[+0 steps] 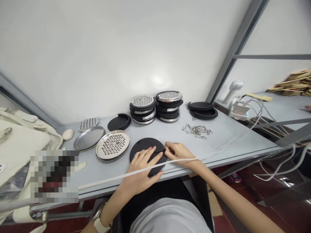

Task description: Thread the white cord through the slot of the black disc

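Note:
A round black disc (148, 143) lies flat at the front edge of the grey table, with a thin metal rim at its lower right. My left hand (143, 166) rests on top of it, fingers spread. At the disc's right edge, my right hand (177, 152) pinches a small metal hook (164, 146). Part of the hook is hidden by the fingertips. A loose pile of metal hooks (198, 130) lies to the right. To the left are a round perforated grater plate (113, 144) and a plain metal disc (89, 138).
Two stacks of graters in black holders, a left stack (143, 110) and a right stack (169, 106), stand by the wall. Black holders (202, 110) lie behind the hooks. A white cable (179, 160) crosses in front of my hands. A white bag (26, 136) is at the left.

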Action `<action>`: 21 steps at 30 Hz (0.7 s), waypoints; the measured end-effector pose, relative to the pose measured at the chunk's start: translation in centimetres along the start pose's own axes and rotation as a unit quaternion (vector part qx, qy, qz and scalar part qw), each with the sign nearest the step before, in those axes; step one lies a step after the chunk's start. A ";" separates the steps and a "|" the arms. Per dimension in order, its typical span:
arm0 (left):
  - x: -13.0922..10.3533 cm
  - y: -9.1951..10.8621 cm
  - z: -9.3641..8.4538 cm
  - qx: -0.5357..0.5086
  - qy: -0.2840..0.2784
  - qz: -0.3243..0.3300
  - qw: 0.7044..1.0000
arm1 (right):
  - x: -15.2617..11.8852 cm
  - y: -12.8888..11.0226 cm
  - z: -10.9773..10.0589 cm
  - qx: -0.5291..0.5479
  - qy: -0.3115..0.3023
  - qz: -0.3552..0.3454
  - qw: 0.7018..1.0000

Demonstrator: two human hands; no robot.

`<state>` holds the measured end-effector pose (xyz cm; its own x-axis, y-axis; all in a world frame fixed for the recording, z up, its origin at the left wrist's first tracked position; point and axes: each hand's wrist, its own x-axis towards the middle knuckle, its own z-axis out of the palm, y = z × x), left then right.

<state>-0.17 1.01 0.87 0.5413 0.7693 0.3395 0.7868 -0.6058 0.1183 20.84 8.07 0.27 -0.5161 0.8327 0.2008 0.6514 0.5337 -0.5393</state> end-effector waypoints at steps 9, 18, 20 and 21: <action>0.1 0.0 -0.1 -0.009 -0.002 0.004 1.000 | 0.3 0.4 0.2 -0.015 0.001 -0.001 1.000; 0.2 0.1 -0.3 0.000 -0.006 -0.002 1.000 | 0.1 0.0 0.0 -0.010 0.001 0.006 1.000; 0.2 0.1 -0.3 0.001 -0.010 -0.002 1.000 | 0.1 0.0 -0.1 -0.019 0.000 0.005 1.000; 0.2 0.1 -0.3 0.000 -0.012 -0.001 1.000 | 0.1 0.0 -0.1 -0.025 0.001 0.006 1.000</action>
<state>-0.06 1.03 1.23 0.5463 0.7755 0.3164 0.7881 -0.6039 0.1193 20.81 8.19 0.37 -0.5065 0.8398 0.1954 0.6849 0.5296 -0.5005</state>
